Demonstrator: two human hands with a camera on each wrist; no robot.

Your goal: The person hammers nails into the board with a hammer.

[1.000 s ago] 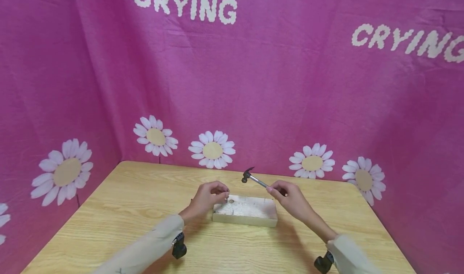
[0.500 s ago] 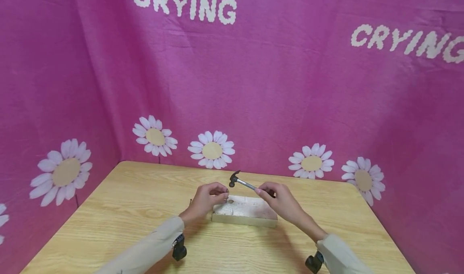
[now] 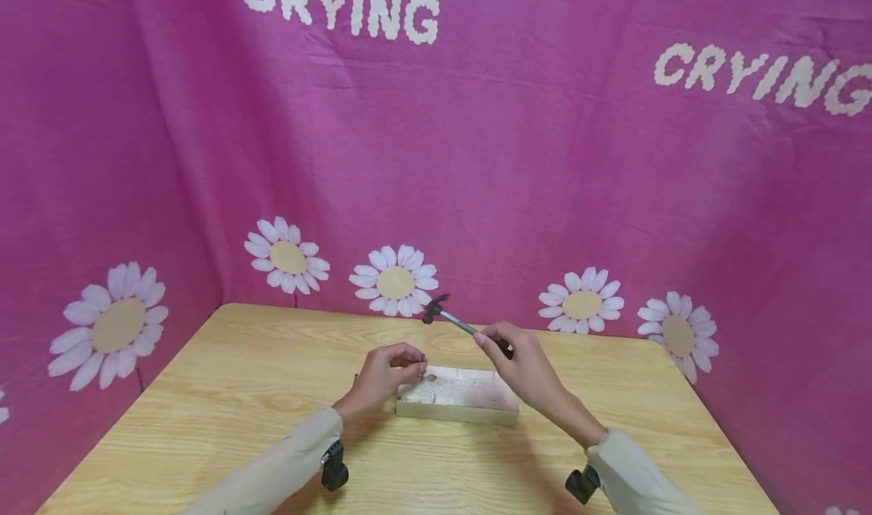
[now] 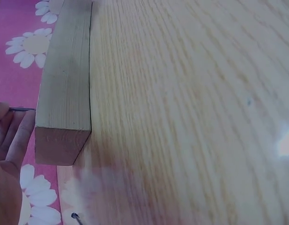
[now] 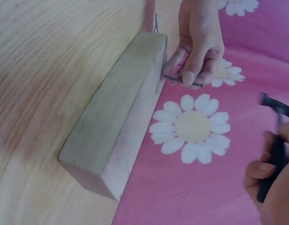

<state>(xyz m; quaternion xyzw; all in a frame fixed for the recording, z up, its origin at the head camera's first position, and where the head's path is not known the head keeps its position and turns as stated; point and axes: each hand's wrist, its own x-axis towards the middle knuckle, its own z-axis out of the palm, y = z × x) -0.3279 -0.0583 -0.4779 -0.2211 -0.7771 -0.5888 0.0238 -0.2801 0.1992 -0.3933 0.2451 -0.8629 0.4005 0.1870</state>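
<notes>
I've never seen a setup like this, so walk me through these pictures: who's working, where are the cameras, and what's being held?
There's no machine here, just a person's two bare hands. The wide picture comes from a camera on the head, looking forward and down. The two closer, sideways-looking ones come from a camera on each wrist.

A block of wood lies on a wooden table, with a pink daisy cloth behind. The left hand pinches a nail at the block's top, near one end. The right hand holds a small hammer by its handle, its head raised off the block. Beside the block is what looks like another nail.
</notes>
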